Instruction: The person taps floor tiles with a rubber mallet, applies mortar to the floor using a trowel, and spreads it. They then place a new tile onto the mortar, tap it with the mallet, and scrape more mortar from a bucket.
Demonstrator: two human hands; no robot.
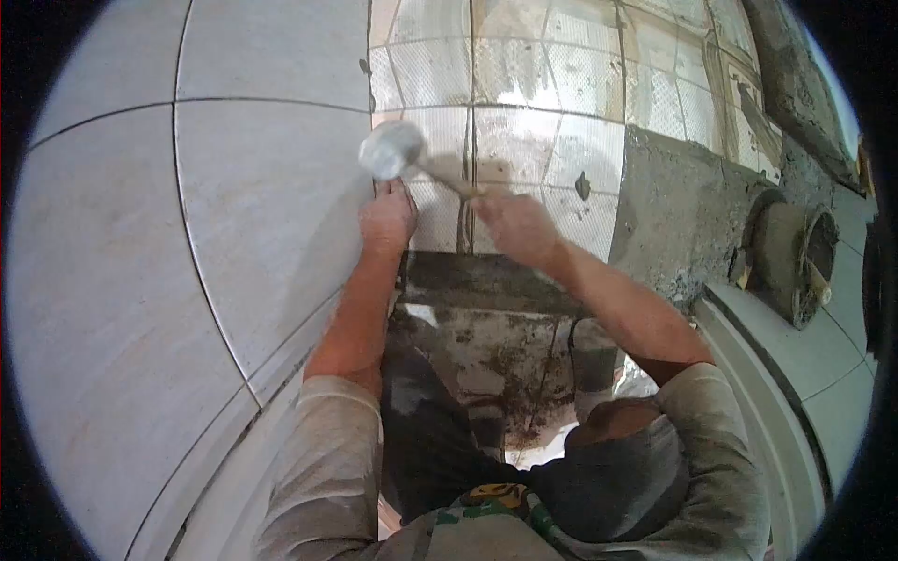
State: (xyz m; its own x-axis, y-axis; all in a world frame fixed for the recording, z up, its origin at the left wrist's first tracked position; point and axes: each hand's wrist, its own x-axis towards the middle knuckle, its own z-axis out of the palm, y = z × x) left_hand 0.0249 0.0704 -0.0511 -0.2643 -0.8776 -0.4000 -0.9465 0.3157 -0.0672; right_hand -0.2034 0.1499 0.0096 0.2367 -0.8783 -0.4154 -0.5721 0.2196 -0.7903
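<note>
My right hand [516, 227] is wrapped round the handle of a mallet [391, 150] with a pale, rounded head, somewhat blurred. The mallet head overlaps the seam between the large plain tiles [271, 178] on the left and the small patterned tiles [514, 140]. Just below the head, my left hand [387, 217] rests at that seam with its fingers drawn together. The mallet hides part of the fingertips, and I cannot tell what they pinch. A dark joint line [465, 224] runs down the patterned tiles beneath the mallet handle.
On the right is a grey mortar strip [669, 215], with a mortar-caked bucket [786, 248] on its side beyond it. Below the patterned tiles lies a dark step edge [486, 280]. A pale sill [748, 374] and more tiles [832, 383] lie at lower right.
</note>
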